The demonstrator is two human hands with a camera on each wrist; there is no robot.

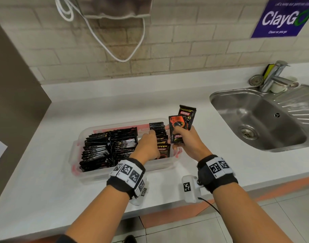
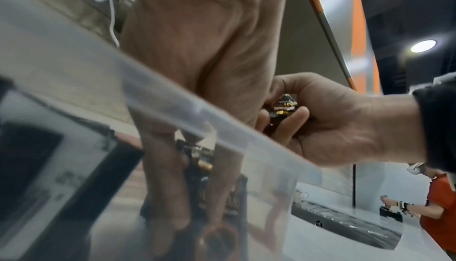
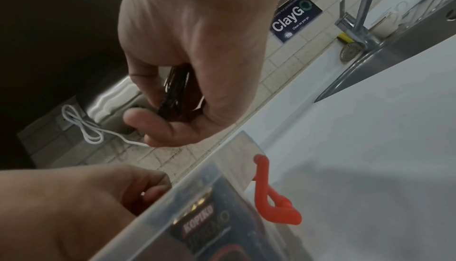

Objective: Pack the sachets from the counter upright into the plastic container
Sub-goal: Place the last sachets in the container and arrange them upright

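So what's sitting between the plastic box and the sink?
Nothing: in the head view the white counter between the plastic container and the sink is bare. The right hand holds sachets above the container's right end.

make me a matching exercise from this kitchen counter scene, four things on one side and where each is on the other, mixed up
Things:
1. right hand
2. left hand
3. white cup
4. ClayGo sign

Places or states:
a. on the tiled wall
b. holding two sachets above the container's right end
c. behind the sink, under the tap
d. fingers down among the sachets in the plastic container

Pairs: 1-b, 2-d, 3-c, 4-a
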